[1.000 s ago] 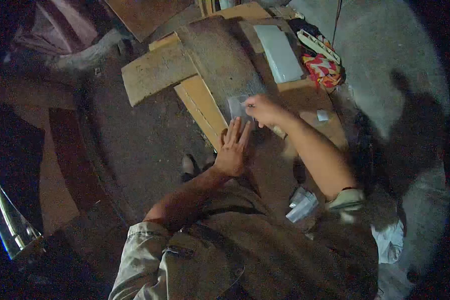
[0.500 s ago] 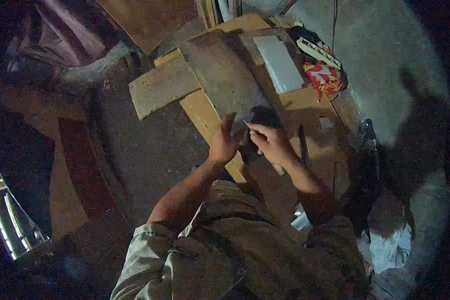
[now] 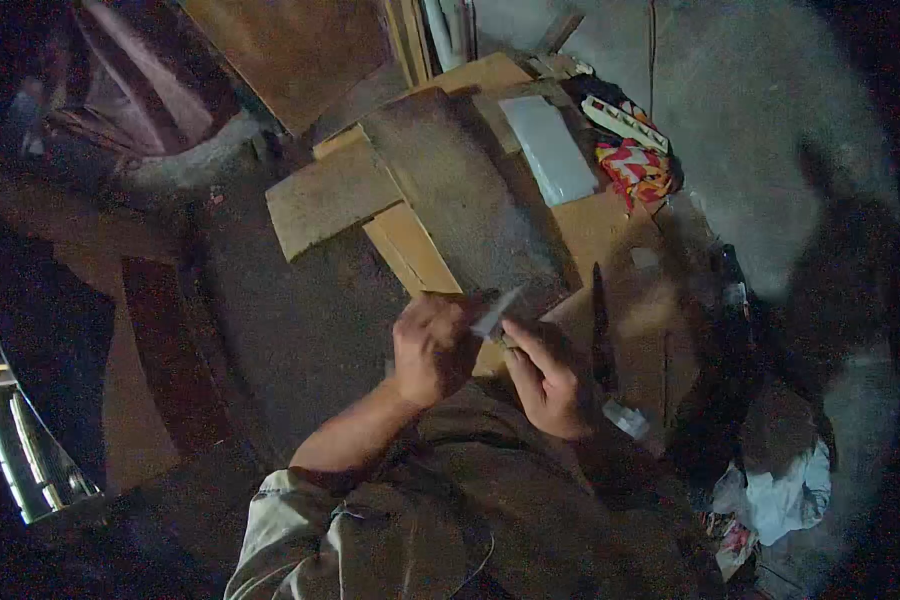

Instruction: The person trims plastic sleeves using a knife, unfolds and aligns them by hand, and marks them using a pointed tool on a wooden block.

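Close in front of my body, a small translucent plastic piece [image 3: 496, 314] shows between my hands. My left hand [image 3: 430, 350] is closed, its fingers curled at the left side of the piece and partly in shadow. My right hand [image 3: 550, 385] is closed in a pinch at the lower right of the piece, around a small thin tool mostly hidden by the fingers. Beyond the hands lies a worn grey-brown board [image 3: 450, 180], across a yellowish wooden strip [image 3: 410, 250].
A shorter board [image 3: 335, 205] juts left. Toward the back right are a white flat packet [image 3: 550, 150], a power strip [image 3: 625, 123] and a red-and-yellow patterned cloth [image 3: 635, 175]. A dark long thin object [image 3: 598, 330] and a crumpled clear wrapper [image 3: 627, 420] lie right of my hands.
Both hands have drawn closer to my body, and the plastic piece has come with them and now stands more slanted. My left hand has turned, showing more of its back.
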`<state>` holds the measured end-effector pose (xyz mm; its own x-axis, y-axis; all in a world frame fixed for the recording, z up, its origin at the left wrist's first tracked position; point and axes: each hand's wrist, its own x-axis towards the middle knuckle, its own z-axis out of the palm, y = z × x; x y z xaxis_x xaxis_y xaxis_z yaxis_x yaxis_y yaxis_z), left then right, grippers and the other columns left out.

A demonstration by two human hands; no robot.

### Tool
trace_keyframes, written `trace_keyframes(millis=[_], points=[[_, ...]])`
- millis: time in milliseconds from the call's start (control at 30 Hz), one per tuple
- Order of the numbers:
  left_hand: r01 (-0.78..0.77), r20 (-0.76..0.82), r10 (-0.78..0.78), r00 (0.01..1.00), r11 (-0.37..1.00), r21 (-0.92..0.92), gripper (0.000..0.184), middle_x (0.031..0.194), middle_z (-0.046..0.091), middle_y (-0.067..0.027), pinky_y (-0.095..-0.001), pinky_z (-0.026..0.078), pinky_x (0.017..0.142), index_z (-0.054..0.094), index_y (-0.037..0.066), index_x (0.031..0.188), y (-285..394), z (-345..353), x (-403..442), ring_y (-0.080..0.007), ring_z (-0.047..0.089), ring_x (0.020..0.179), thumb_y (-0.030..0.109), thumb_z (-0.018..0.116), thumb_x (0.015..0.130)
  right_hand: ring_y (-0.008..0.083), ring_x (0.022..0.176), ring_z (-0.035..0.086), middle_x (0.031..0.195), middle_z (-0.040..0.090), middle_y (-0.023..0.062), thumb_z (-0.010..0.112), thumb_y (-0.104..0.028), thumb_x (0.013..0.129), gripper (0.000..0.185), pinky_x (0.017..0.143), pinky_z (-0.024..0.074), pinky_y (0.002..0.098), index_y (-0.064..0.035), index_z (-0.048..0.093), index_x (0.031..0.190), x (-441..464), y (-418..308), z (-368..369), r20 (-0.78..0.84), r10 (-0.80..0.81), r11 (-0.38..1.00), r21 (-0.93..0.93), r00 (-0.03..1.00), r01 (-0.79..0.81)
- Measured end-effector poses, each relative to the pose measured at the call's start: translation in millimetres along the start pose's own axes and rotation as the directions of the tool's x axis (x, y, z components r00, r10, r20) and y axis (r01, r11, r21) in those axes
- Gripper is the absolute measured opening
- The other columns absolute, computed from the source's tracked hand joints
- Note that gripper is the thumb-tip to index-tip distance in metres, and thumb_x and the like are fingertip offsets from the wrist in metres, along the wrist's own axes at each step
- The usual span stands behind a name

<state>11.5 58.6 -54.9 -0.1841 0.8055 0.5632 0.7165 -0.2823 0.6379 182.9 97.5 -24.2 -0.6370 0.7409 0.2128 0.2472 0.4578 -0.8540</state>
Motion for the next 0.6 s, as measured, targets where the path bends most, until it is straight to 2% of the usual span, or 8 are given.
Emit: trace_keyframes(millis=[100, 300, 367, 400, 433, 500, 533, 600], points=[[-0.095, 0.089, 0.100, 0.991, 0.994, -0.055, 0.028, 0.088, 0.066, -0.0129, -0.0323, 0.047, 0.064, 0.062, -0.001, 0.094, 12.2, -24.5, -6.0, -0.0250, 0.064, 0.078, 0.001, 0.063, 0.066, 0.0179, 0.078, 0.058, 0.094, 0.061, 0.0146, 0.056, -0.002, 0.085, 0.029, 0.070, 0.0451, 0.0280, 0.0030, 0.056, 0.114, -16.6, -12.0, 2.0, -0.086, -0.163, 0.986, -0.053, 0.983, 0.159], [-0.337, -0.141, 0.330, 0.933, 0.941, -0.021, 0.040, 0.077, 0.065, -0.0078, -0.0284, 0.047, 0.060, 0.066, -0.002, 0.097, 49.2, -51.5, 6.8, -0.0190, 0.062, 0.065, 0.007, 0.062, 0.059, 0.0172, 0.075, 0.060, 0.094, 0.062, 0.0160, 0.060, 0.002, 0.080, 0.026, 0.066, 0.0466, 0.0275, 0.0036, 0.058, 0.106, -30.5, -47.7, -10.3, -0.051, -0.213, 0.976, 0.041, 0.976, 0.215], [-0.380, -0.087, 0.385, 0.919, 0.922, 0.071, 0.036, 0.076, 0.065, -0.0078, -0.0266, 0.047, 0.059, 0.066, -0.002, 0.095, 56.2, -62.7, 6.8, -0.0181, 0.062, 0.065, 0.007, 0.064, 0.060, 0.0175, 0.069, 0.059, 0.094, 0.061, 0.0171, 0.060, 0.004, 0.079, 0.032, 0.063, 0.0473, 0.0289, 0.0035, 0.055, 0.111, -33.1, -52.9, -11.0, 0.002, -0.196, 0.965, 0.176, 0.981, 0.192], [-0.412, -0.129, 0.415, 0.900, 0.910, 0.054, 0.038, 0.079, 0.065, -0.0088, -0.0259, 0.048, 0.059, 0.065, -0.002, 0.097, 57.4, -65.4, 5.7, -0.0182, 0.063, 0.068, 0.007, 0.065, 0.060, 0.0189, 0.066, 0.058, 0.093, 0.060, 0.0182, 0.057, 0.007, 0.079, 0.037, 0.060, 0.0487, 0.0318, 0.0027, 0.053, 0.115, -43.1, -46.7, -5.6, 0.023, -0.122, 0.902, 0.419, 0.992, 0.101], [-0.415, -0.135, 0.419, 0.898, 0.908, 0.059, 0.038, 0.079, 0.065, -0.0088, -0.0259, 0.048, 0.059, 0.065, -0.002, 0.097, 59.5, -68.6, 4.4, -0.0182, 0.063, 0.068, 0.007, 0.065, 0.060, 0.0189, 0.066, 0.058, 0.093, 0.060, 0.0182, 0.057, 0.007, 0.079, 0.037, 0.060, 0.0487, 0.0318, 0.0027, 0.053, 0.115, -42.6, -52.9, -4.9, 0.023, -0.129, 0.903, 0.417, 0.991, 0.108], [-0.382, -0.069, 0.379, 0.923, 0.924, -0.033, 0.038, 0.081, 0.066, -0.0100, -0.0257, 0.048, 0.058, 0.065, -0.002, 0.097, 65.1, -77.3, 2.5, -0.0187, 0.064, 0.071, 0.006, 0.066, 0.060, 0.0152, 0.069, 0.058, 0.085, 0.062, 0.0107, 0.057, 0.003, 0.082, 0.033, 0.062, 0.0486, 0.0289, -0.0006, 0.056, 0.115, -41.4, -71.6, -4.0, 0.112, 0.075, 0.656, 0.743, 0.991, -0.133], [-0.414, -0.071, 0.415, 0.907, 0.910, 0.027, 0.037, 0.081, 0.066, -0.0106, -0.0254, 0.048, 0.058, 0.065, -0.003, 0.096, 70.8, -85.6, 6.1, -0.0186, 0.064, 0.073, 0.006, 0.066, 0.060, 0.0152, 0.069, 0.058, 0.085, 0.062, 0.0107, 0.057, 0.003, 0.082, 0.033, 0.062, 0.0486, 0.0289, -0.0006, 0.056, 0.115, -42.8, -75.8, -3.5, 0.111, 0.069, 0.659, 0.741, 0.991, -0.129], [-0.428, -0.089, 0.429, 0.899, 0.903, 0.032, 0.037, 0.081, 0.066, -0.0106, -0.0254, 0.048, 0.058, 0.065, -0.003, 0.096, 71.3, -88.7, 3.8, -0.0186, 0.064, 0.072, 0.007, 0.066, 0.060, 0.0158, 0.067, 0.057, 0.086, 0.059, 0.0130, 0.056, 0.004, 0.083, 0.036, 0.060, 0.0482, 0.0286, 0.0003, 0.052, 0.119, -47.0, -81.0, -1.5, 0.180, 0.061, 0.316, 0.929, 0.982, -0.190]])
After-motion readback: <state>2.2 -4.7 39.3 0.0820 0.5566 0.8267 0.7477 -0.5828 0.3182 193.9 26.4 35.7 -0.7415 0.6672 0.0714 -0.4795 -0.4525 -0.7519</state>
